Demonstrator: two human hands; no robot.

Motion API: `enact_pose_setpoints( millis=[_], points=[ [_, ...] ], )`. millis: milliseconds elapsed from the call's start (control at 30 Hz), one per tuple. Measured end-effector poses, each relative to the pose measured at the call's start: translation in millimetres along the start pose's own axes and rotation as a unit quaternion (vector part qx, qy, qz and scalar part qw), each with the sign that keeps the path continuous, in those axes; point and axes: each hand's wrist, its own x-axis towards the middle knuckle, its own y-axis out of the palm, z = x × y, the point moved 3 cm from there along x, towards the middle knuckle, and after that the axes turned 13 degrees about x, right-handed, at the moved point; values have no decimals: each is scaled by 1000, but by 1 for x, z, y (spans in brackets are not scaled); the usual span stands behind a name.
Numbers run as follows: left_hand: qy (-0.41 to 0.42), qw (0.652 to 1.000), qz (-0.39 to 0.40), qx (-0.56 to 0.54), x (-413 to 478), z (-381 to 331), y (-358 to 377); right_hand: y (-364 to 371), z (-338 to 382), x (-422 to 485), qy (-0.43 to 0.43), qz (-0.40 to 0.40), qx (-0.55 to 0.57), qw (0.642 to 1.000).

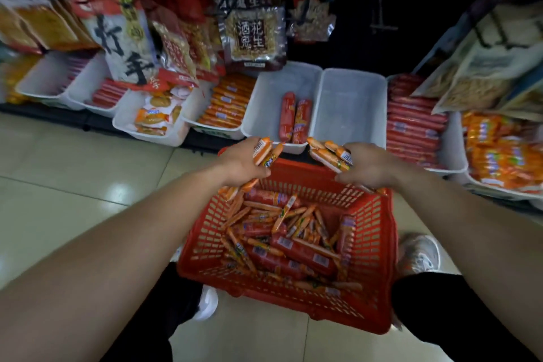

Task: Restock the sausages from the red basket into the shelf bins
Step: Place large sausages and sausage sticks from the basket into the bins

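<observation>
A red basket (373,247) stands on the floor between my feet, holding several thin orange sausages (296,220) and thicker red sausages (305,254). My left hand (241,163) is shut on a bunch of thin orange sausages over the basket's far rim. My right hand (368,166) grips another bunch of thin orange sausages (330,154) at the same height. Just beyond my hands is a white bin (264,103) with two red sausages (294,120), and beside it a white bin (351,106) with nothing in it.
More white bins line the low shelf: orange sausages (227,104) left of centre, biscuit packs (152,117), red sausages (411,123) at right, orange packs (499,150) far right. Snack bags (254,35) hang above. Tiled floor (73,173) lies to the left.
</observation>
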Motion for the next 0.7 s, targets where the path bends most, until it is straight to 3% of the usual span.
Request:
enact_pose_setpoints(
  millis=[300,700],
  points=[
    [43,999,4,16,50,-27,-23,-82,-24,56,6,6,-135,991],
    [4,998,-21,-60,115,11,8,-22,-95,173,9,76,-129,989]
  ],
)
